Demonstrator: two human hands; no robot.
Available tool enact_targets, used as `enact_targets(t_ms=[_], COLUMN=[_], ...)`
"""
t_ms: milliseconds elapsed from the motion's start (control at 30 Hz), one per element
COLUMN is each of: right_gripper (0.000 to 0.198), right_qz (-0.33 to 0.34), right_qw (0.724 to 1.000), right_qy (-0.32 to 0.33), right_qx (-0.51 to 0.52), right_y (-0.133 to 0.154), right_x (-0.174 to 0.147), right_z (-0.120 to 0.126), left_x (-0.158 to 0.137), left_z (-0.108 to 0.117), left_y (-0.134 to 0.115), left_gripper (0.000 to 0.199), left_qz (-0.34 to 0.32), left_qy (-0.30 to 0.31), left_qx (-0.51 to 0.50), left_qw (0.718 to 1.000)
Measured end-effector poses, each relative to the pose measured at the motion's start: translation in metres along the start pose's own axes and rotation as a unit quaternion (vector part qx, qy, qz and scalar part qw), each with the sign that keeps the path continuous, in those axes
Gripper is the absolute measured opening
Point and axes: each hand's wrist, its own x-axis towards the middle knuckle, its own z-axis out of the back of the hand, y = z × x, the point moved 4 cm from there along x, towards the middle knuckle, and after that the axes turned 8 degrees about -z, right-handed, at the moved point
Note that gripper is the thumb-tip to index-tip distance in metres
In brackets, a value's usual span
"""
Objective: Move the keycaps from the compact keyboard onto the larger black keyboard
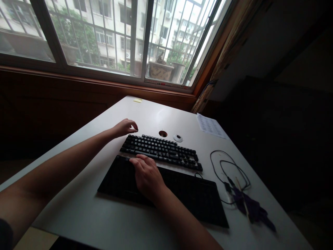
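Note:
My left hand (126, 127) is raised over the desk just past the far left corner of a laid-out block of black keycaps (161, 150). Thumb and forefinger pinch a tiny dark piece that looks like a keycap (137, 130). Nearer to me lies a wide black keyboard (192, 194), its surface too dark to make out in detail. My right hand (148, 175) rests on its upper left part, fingers bent and close together at the far edge. Whatever those fingertips hold is hidden. A few keycaps (119, 157) show at the keyboard's far left corner.
Past the keycaps are a cable hole (163, 133) and a round white cover (178, 138). A coiled black cable (246, 173), a purple cloth (256, 210) and a thin stick (246, 208) lie to the right. Printed paper (212, 125) sits at the far right edge.

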Motion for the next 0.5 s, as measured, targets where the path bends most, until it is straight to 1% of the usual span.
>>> enact_targets(t_ms=[133,200,267,367,433,500], right_gripper=[0.046,0.045,0.042,0.036,0.031,0.026], right_qz=[0.008,0.007,-0.003,-0.035,-0.061,-0.084], right_qw=[1.0,1.0,0.998,0.989,0.979,0.969], right_qy=[-0.004,-0.019,-0.05,-0.116,-0.157,-0.183], right_qx=[0.009,0.019,0.037,0.079,0.111,0.143], right_y=[0.0,0.001,-0.001,-0.007,-0.014,-0.02], right_x=[0.0,0.0,0.001,0.001,0.0,0.0], right_z=[0.001,0.003,0.008,0.015,0.018,0.019], left_x=[-0.017,-0.027,-0.037,-0.054,-0.065,-0.075], left_z=[0.018,0.027,0.034,0.039,0.037,0.031], left_y=[-0.016,-0.025,-0.037,-0.06,-0.08,-0.1], left_gripper=[0.032,0.036,0.034,0.026,0.021,0.017], left_qz=[-0.006,-0.017,-0.029,-0.044,-0.067,-0.087], left_qy=[-0.03,-0.046,-0.046,-0.028,-0.017,-0.001], left_qx=[-0.011,-0.03,-0.037,-0.041,-0.064,-0.088], left_qw=[0.999,0.998,0.998,0.998,0.996,0.992])
